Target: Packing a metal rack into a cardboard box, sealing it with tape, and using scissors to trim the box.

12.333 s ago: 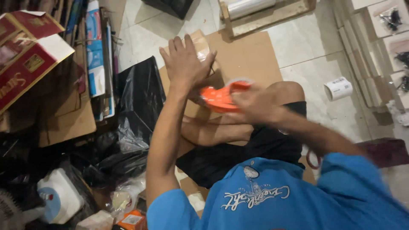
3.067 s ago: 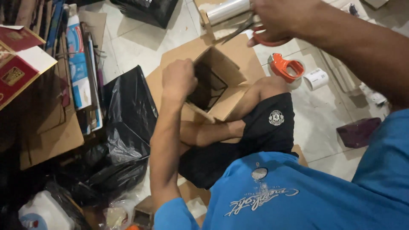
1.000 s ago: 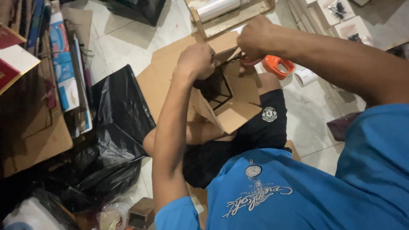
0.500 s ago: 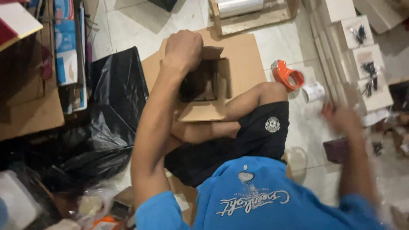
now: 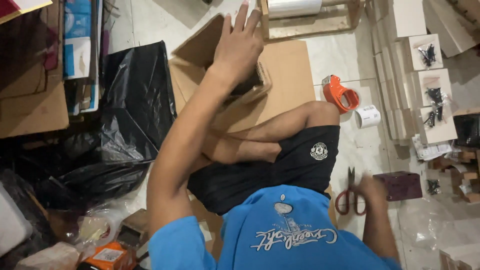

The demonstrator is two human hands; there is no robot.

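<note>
My left hand lies flat with spread fingers on top of a small brown cardboard box, which sits on a flat cardboard sheet in front of my crossed legs. My right hand, blurred, is low at the right, at the handles of red-handled scissors that lie on the tiled floor with their blades pointing away from me. Whether the fingers grip the scissors is unclear.
An orange tape dispenser and a white label roll lie right of the sheet. A dark maroon box sits by the scissors. White boxes with black screws line the right, black plastic bags the left, a film roll the far edge.
My right hand left the box, swung right and came down to the floor with the scissors. My left hand moved from the box's edge to lie flat on its top.
</note>
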